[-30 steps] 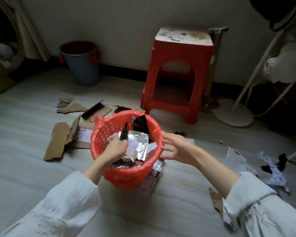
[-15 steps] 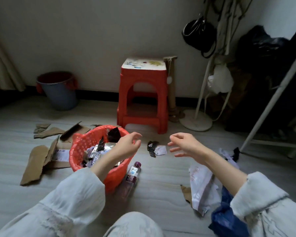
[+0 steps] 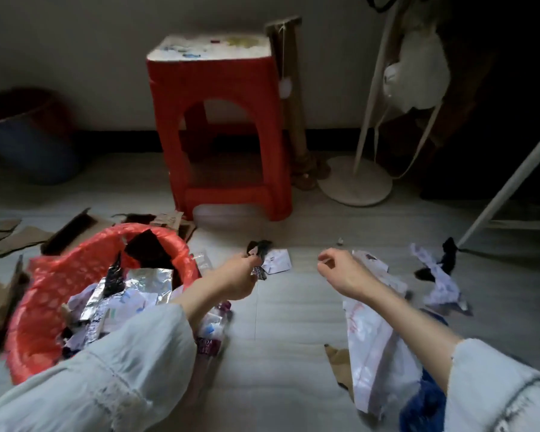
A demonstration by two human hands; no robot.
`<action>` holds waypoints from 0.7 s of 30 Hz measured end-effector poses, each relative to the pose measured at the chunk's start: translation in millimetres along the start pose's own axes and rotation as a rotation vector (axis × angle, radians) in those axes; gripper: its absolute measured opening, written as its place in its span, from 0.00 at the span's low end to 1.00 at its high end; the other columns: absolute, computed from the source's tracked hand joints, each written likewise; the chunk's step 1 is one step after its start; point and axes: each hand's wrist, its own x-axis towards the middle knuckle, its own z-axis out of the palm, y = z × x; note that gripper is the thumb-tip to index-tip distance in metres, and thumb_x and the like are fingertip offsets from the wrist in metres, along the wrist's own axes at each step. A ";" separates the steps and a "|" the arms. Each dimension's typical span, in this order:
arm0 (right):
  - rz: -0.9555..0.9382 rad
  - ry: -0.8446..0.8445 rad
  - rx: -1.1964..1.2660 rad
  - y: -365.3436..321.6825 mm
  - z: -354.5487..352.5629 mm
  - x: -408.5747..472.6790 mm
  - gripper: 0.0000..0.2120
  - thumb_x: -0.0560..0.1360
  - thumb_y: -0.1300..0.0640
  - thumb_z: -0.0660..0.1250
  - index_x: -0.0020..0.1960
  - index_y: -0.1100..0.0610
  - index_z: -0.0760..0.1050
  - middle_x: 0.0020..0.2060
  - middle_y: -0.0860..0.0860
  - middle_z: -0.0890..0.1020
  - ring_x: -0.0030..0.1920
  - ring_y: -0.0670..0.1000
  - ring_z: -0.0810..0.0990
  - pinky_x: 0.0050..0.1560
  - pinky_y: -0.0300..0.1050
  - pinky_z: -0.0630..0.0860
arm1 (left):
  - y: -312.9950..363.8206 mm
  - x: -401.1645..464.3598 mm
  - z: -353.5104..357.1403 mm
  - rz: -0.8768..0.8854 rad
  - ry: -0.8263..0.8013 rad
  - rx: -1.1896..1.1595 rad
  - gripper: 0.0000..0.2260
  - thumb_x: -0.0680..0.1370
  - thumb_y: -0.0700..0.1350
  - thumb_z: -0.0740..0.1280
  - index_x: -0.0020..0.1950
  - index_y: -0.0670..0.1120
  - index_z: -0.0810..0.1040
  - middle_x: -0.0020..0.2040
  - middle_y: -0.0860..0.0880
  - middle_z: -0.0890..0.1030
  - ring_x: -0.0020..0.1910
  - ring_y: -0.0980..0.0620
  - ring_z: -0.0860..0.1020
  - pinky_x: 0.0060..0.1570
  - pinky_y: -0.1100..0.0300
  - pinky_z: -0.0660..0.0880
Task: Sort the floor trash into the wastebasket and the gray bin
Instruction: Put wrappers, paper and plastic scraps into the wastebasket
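Head view: the left hand (image 3: 236, 280) reaches across the floor (image 3: 281, 353) to a dark crumpled wrapper (image 3: 259, 249) and pinches its near edge between curled fingertips. The wrapper lies on the floor just in front of the red stool (image 3: 222, 126), touching a white paper scrap (image 3: 278, 260) on its right side. The right hand (image 3: 340, 272) hovers above the floor, fingers loosely curled and holding nothing.

The red wastebasket (image 3: 53, 294) stands at the left, lined with a red bag, its rim just beside the left forearm. It holds foil, paper and dark wrapper pieces. A plastic bottle (image 3: 212, 335) lies against its right wall, partly hidden by the left sleeve. The gray bin (image 3: 28, 141) stands against the wall at far left, well apart from both hands.

Brown cardboard pieces (image 3: 13, 238) lie flat behind and left of the wastebasket. A white plastic bag (image 3: 374, 357) lies under the right forearm, and torn paper pieces (image 3: 440, 282) lie further right. A bare strip of floor runs between the two forearms, from the near edge up to the wrapper. A white stand base (image 3: 356, 182) sits right of the stool.
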 end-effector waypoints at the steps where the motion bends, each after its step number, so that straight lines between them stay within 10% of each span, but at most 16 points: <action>1: 0.003 -0.008 -0.019 6.2 9.2 18.3 0.17 0.78 0.55 0.59 0.65 0.57 0.71 0.57 0.54 0.80 0.61 0.55 0.75 0.60 0.43 0.69 | -5.8 20.2 11.8 -0.028 -0.021 0.007 0.20 0.79 0.40 0.57 0.71 0.45 0.63 0.70 0.42 0.65 0.67 0.42 0.67 0.65 0.56 0.65; 7: 0.047 -0.136 -0.008 42.9 85.0 127.8 0.23 0.78 0.56 0.60 0.71 0.59 0.63 0.65 0.56 0.73 0.66 0.56 0.71 0.64 0.45 0.66 | -38.4 106.3 110.1 -0.199 -0.162 -0.102 0.25 0.79 0.42 0.56 0.76 0.47 0.52 0.76 0.39 0.50 0.74 0.39 0.54 0.72 0.52 0.54; 15: -0.170 -0.077 -0.199 51.8 135.7 215.9 0.27 0.80 0.52 0.54 0.76 0.52 0.48 0.76 0.49 0.51 0.76 0.52 0.50 0.72 0.52 0.56 | -84.4 192.8 114.6 -0.249 0.090 -0.146 0.30 0.76 0.38 0.59 0.76 0.48 0.52 0.76 0.39 0.48 0.74 0.41 0.52 0.70 0.46 0.60; 21: -0.229 -0.018 -0.430 62.3 163.8 243.5 0.23 0.78 0.54 0.60 0.71 0.55 0.61 0.68 0.53 0.65 0.68 0.55 0.62 0.64 0.50 0.63 | -97.8 230.8 119.3 -0.123 0.106 0.144 0.24 0.80 0.44 0.57 0.75 0.52 0.55 0.75 0.47 0.55 0.73 0.46 0.56 0.62 0.49 0.66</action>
